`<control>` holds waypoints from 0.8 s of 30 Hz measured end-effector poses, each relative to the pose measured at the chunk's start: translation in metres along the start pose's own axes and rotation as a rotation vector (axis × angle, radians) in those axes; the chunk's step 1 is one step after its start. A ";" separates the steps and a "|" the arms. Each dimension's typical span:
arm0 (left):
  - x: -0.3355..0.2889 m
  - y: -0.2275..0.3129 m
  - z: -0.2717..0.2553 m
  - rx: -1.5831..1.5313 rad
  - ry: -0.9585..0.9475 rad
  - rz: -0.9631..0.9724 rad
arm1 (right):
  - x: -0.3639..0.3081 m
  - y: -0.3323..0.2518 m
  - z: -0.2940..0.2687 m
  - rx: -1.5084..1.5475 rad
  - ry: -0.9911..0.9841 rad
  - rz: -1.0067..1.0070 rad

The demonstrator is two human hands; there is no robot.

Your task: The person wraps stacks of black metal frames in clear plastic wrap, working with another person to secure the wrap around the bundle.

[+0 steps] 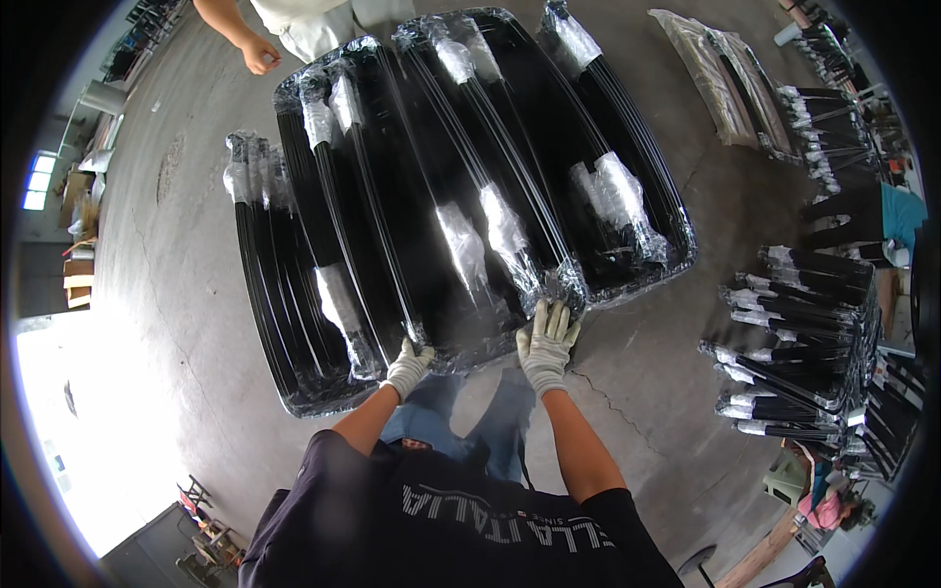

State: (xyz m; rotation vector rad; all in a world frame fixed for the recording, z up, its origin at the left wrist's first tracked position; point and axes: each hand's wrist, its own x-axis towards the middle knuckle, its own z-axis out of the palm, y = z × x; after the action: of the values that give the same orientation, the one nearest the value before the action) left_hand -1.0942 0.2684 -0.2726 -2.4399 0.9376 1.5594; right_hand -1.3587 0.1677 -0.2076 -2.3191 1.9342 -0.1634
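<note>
Before me stand large flat black panels with black metal tubes, wrapped in clear film, side by side. White padding covers parts of the tubes. My left hand (408,369), in a pale knit glove, is closed on the near edge of the middle wrapped panel (417,225), thumb and fingers at its rim. My right hand (547,346), gloved alike, lies with fingers stretched out on the near end of the wrapped tubes (510,162) to the right. Another wrapped panel (613,132) leans at the far right of the group, and a narrower wrapped bundle (274,284) stands on the left.
Another person's bare hand (260,55) hangs beyond the bundles. Several wrapped black frames (799,343) are stacked at the right, and a wrapped flat pack (720,83) lies at the far right. Cracked grey concrete floor (181,225) surrounds the group. A person in pink (823,510) is at the lower right.
</note>
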 end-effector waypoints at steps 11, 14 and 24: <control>0.000 -0.032 0.010 -0.980 -0.096 0.149 | -0.042 -0.049 -0.029 0.200 -0.311 -0.255; -0.019 -0.013 0.004 -1.497 -0.161 -0.142 | -0.047 -0.041 -0.024 0.227 -0.420 -0.247; -0.033 -0.002 -0.062 -1.609 -0.058 0.037 | -0.034 -0.019 -0.031 0.626 -0.386 -0.164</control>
State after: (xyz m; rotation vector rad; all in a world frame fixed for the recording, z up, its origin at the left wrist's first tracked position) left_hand -1.0532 0.2600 -0.2159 -2.9218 -0.7319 3.0552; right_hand -1.3509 0.2035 -0.1740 -1.9060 1.2741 -0.2668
